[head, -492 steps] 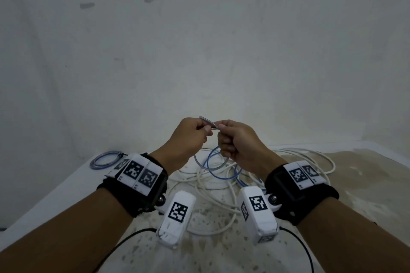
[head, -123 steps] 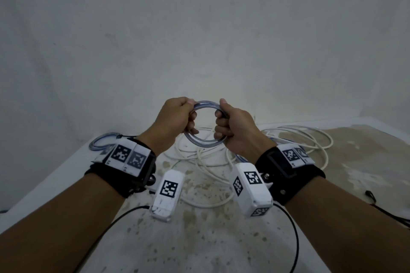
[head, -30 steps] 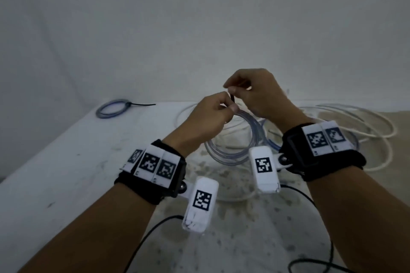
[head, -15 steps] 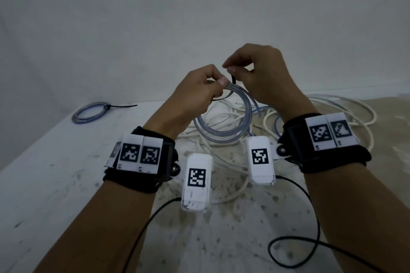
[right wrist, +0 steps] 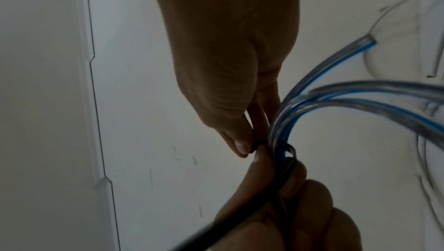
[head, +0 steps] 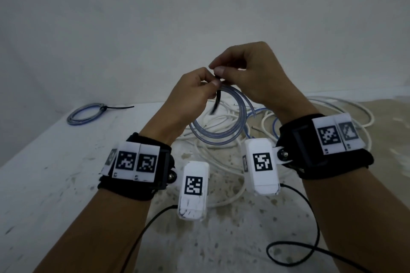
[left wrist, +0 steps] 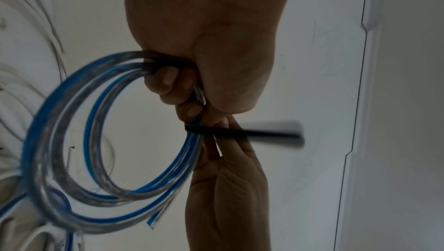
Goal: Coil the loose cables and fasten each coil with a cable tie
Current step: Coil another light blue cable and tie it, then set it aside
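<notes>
I hold a small coil of clear, blue-striped cable [head: 218, 138] above the table. My left hand [head: 210, 84] grips the coil's top, its fingers curled round the strands [left wrist: 72, 141]. A black cable tie [head: 216, 104] wraps the bundle [left wrist: 192, 129] just past those fingers, and its tail sticks out, blurred. My right hand [head: 218, 69] pinches the tie's end [right wrist: 254, 146] between thumb and forefinger, right against the coil [right wrist: 336, 93]. In the right wrist view the tie's tail [right wrist: 240, 217] runs under the left hand's fingers [right wrist: 300, 207].
A tied blue coil [head: 86, 113] lies at the table's far left with its black tie tail pointing right. Loose white cables [head: 221, 162] and a blue one [head: 275, 122] are tangled under my hands. A black wrist-camera lead [head: 288, 248] loops at the near right. A wall stands behind the table.
Both hands have stayed together on the coil's top. The tie's black tail, looped near my left fingers before, now hangs down across the coil's opening.
</notes>
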Demonstrator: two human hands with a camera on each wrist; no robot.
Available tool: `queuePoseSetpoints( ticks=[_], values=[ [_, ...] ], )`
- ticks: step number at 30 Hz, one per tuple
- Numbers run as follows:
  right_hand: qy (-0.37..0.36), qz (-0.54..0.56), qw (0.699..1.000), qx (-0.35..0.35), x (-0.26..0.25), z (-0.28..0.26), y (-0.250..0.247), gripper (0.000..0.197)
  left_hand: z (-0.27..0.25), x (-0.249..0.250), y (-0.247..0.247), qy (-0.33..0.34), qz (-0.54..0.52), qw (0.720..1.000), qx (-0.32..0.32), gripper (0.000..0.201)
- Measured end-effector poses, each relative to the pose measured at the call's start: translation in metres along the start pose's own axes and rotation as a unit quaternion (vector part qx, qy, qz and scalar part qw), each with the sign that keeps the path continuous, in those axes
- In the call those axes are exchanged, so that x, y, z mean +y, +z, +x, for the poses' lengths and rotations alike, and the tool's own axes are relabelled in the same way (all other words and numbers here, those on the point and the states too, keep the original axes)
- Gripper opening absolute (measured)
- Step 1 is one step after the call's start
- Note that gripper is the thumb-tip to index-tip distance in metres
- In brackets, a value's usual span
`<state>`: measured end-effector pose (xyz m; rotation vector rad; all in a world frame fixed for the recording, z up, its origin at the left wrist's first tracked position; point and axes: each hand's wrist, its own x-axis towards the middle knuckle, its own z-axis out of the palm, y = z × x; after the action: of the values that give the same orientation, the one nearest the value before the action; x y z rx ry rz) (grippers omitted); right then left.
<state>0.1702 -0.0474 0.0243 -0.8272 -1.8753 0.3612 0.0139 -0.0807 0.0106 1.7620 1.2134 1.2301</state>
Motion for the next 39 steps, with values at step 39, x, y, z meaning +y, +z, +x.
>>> queuePoseSetpoints(
  ticks=[39],
  values=[
    [0.109, 0.051, 0.991, 0.065, -0.022, 0.001, 0.028, 0.018, 0.005, 0.000, -0.013, -0.082, 0.000, 0.986, 0.148, 0.018]
  ],
)
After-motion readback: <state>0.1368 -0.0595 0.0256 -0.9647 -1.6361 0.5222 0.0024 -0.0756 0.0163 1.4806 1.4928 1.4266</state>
